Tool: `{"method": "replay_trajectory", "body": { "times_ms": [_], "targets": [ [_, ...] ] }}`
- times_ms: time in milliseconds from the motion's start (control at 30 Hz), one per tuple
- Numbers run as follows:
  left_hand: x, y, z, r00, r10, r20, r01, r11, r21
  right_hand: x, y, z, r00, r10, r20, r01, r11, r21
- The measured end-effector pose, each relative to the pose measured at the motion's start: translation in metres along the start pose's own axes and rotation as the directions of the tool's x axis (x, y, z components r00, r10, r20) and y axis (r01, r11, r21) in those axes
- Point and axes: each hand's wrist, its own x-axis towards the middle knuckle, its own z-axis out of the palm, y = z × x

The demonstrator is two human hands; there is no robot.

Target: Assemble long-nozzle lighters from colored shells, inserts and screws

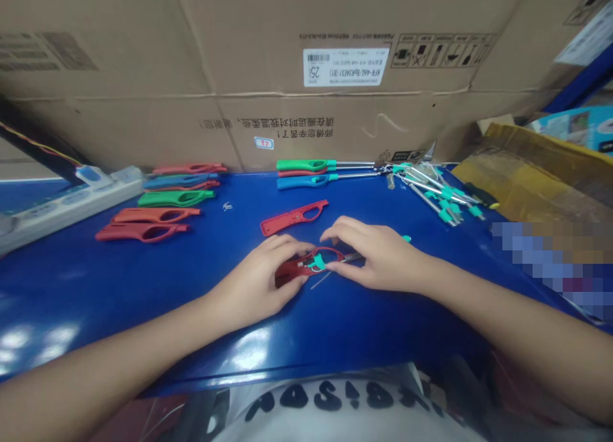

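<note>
My left hand grips a red lighter shell half at its wide end, thumb below and fingers above. A green trigger piece with a thin wire lies in the shell beside its loop. Over the loop end, my right hand has its thumb by the green piece and a metal lighter tube under its curved fingers; the index finger is raised, and the grip is partly hidden. Another red shell half lies just beyond, inner side up. A small green tip shows behind my right hand.
Several coloured shells lie at left beside a white power strip. Lighters with tubes lie at the back, near a pile of tube assemblies. A cardboard box walls the back; a yellow-taped box stands right.
</note>
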Motion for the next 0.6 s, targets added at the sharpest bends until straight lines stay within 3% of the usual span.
{"method": "replay_trajectory", "body": {
  "times_ms": [133, 600],
  "targets": [
    [0.0017, 0.0026, 0.0001, 1.0, -0.017, -0.004, 0.017, 1.0, -0.021, 0.0022, 0.0014, 0.0006, 0.996, -0.043, 0.077, 0.045, 0.999, -0.024],
    [0.0038, 0.0013, 0.003, 0.992, -0.065, -0.105, 0.06, 0.997, -0.046, 0.0019, -0.0014, 0.0058, 0.974, -0.226, -0.027, 0.219, 0.963, -0.157]
  ]
}}
